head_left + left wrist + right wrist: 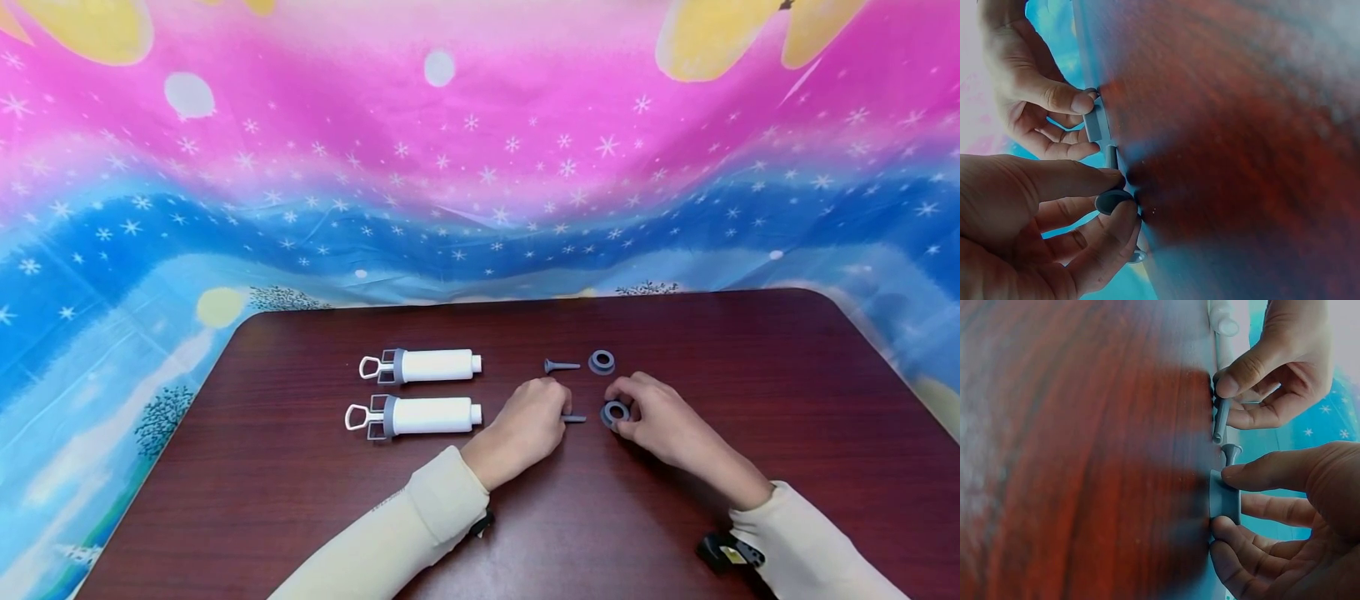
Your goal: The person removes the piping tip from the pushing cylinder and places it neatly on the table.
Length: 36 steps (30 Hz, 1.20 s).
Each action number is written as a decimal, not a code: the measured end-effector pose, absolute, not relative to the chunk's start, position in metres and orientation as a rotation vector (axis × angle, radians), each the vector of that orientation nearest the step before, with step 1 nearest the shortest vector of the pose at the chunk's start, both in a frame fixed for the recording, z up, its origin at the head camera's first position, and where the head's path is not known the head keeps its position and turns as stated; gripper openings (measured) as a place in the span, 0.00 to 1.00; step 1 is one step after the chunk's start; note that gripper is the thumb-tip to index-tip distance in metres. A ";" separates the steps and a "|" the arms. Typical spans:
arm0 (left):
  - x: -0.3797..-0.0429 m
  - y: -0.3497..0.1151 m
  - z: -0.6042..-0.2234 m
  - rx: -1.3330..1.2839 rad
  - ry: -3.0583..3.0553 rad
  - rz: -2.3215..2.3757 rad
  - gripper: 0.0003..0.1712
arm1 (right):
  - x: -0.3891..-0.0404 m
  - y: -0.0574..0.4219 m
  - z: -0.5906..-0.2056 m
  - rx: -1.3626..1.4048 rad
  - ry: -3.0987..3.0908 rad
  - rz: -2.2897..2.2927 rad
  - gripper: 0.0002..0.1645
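Note:
Near the table's middle, my left hand [527,421] pinches a small grey nozzle [574,419] between thumb and fingers. Its round flared end [1113,201] shows in the left wrist view, and the thin stem [1221,420] points toward my right hand. To the right, my right hand [660,417] holds a grey flanged ring [616,413] by its sides, thumb on the near side. The ring [1226,497] stays on or very close to the tabletop. Behind them lie a second grey nozzle [562,365] and a second grey ring [602,362], neither touched.
Left of my hands lie two white cylinders, one farther back [438,365] and one nearer [433,415], each with a grey collar and a white loop handle pointing left. The dark red table [247,500] ends at a patterned cloth [480,167] behind.

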<state>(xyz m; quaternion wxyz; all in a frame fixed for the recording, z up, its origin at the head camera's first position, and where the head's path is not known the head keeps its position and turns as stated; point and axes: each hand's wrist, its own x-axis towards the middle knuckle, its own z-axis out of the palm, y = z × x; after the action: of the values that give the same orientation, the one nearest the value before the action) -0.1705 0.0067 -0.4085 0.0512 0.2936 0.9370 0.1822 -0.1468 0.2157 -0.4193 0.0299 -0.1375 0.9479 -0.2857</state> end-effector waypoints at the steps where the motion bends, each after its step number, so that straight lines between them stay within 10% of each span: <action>1: -0.170 0.007 -0.409 0.891 2.851 0.551 0.07 | -0.147 0.216 -0.419 -0.421 2.924 -0.881 0.15; 28: -0.170 0.005 -0.408 0.845 2.845 0.505 0.04 | -0.146 0.215 -0.420 -0.407 2.945 -0.892 0.16; 36: -0.166 -0.007 -0.389 0.764 2.867 0.507 0.17 | -0.144 0.218 -0.412 -0.304 2.968 -0.881 0.18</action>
<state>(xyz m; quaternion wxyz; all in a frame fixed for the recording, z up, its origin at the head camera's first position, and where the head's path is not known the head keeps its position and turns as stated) -0.1658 -0.0068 -0.3888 0.0658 0.2533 0.9504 0.1682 -0.1443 0.2177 -0.4120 0.0151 -0.0976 0.9540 -0.2832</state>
